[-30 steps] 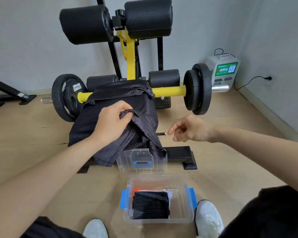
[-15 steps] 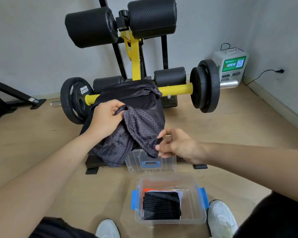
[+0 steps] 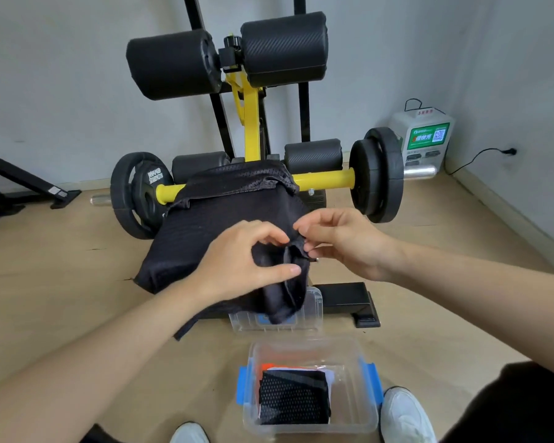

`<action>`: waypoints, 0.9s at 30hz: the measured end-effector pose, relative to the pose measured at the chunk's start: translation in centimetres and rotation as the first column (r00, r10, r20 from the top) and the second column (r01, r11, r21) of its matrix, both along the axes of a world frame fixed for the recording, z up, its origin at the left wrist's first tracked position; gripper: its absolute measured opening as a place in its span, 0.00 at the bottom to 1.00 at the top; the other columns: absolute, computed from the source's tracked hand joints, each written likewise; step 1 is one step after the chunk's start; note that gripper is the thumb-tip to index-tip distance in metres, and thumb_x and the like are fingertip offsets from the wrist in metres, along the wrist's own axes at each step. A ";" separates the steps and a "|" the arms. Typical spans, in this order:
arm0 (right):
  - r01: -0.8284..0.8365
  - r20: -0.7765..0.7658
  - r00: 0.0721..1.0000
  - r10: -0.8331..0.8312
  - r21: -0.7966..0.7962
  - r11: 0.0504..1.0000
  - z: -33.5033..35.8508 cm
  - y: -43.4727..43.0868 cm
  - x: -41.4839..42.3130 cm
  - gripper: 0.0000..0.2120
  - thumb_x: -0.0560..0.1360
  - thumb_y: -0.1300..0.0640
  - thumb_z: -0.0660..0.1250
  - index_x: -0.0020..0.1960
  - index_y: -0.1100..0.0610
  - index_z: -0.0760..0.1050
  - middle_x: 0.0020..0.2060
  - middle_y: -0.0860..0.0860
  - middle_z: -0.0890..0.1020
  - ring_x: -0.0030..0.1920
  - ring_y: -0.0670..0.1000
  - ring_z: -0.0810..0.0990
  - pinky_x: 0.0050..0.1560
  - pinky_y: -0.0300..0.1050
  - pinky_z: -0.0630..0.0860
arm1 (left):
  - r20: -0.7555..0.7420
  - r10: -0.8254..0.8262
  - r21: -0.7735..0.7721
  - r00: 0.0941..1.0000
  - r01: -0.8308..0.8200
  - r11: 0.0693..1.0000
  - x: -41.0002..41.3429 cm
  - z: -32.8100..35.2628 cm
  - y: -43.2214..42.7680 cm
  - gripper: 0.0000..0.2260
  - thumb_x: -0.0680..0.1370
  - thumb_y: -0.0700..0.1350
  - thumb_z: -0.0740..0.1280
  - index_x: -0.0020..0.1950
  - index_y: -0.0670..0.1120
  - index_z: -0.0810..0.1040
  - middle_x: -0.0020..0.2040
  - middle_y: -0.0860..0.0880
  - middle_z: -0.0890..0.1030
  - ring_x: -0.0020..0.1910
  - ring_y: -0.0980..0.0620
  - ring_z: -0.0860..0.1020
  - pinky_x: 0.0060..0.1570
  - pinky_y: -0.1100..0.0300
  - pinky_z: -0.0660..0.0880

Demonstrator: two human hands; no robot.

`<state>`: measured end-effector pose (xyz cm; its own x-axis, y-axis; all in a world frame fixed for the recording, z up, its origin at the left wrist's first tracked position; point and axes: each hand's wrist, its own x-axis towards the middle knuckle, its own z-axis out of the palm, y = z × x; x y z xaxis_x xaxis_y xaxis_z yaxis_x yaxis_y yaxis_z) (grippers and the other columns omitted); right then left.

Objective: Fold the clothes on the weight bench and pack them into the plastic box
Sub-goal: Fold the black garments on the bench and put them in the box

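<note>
1. Pinching a bunched edge of the black mesh garment (image 3: 211, 231), the left hand (image 3: 250, 260) curls thumb and fingers round the cloth.
2. The right hand (image 3: 343, 241), at three o'clock of the left, grips the same edge between its fingertips; the two hands nearly meet.
3. The garment lies draped over the bench (image 3: 250, 116) (its seat is hidden beneath), one end hanging toward six o'clock in front of a clear lid (image 3: 315, 310).
4. At six o'clock of the bench, on the floor (image 3: 61, 298), stands the plastic box (image 3: 354, 417), holding folded clothes (image 3: 293, 401) with a black mesh piece on top.
</note>
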<state>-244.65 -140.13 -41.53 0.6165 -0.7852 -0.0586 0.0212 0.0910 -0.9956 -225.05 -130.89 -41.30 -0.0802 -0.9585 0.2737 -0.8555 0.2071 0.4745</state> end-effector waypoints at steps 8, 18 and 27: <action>-0.013 0.080 0.997 0.016 -0.042 0.999 1.8 -0.9 -1.5 0.07 0.78 0.67 0.66 0.53 0.63 0.81 0.37 0.56 0.81 0.36 0.49 0.79 0.44 0.41 0.80 | -0.426 0.033 0.006 0.904 -0.034 0.999 -2.0 0.4 -1.0 0.03 0.77 0.44 0.73 0.47 0.46 0.85 0.41 0.51 0.86 0.42 0.55 0.83 0.46 0.61 0.79; 0.074 0.077 0.995 -0.056 -0.265 0.961 2.2 0.0 -1.2 0.04 0.73 0.69 0.72 0.47 0.65 0.82 0.36 0.58 0.83 0.34 0.49 0.81 0.39 0.38 0.79 | -0.490 -0.060 -0.002 0.870 0.068 0.998 -3.2 0.6 -0.4 0.20 0.65 0.53 0.80 0.54 0.53 0.80 0.48 0.52 0.86 0.47 0.52 0.84 0.44 0.58 0.81; 0.103 -0.089 0.981 -0.171 -0.506 0.856 1.6 -1.1 -1.6 0.04 0.73 0.56 0.75 0.45 0.56 0.82 0.41 0.51 0.83 0.39 0.45 0.78 0.43 0.36 0.74 | -0.451 0.030 -0.041 0.892 -0.054 0.998 -2.5 -0.3 -1.2 0.03 0.76 0.46 0.74 0.45 0.47 0.84 0.39 0.47 0.84 0.42 0.43 0.82 0.48 0.44 0.79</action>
<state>-246.26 -141.21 -39.91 0.5143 -0.8064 0.2920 -0.1323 -0.4110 -0.9020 -227.55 -132.12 -41.60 0.1033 -0.9419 0.3197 -0.5610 0.2103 0.8006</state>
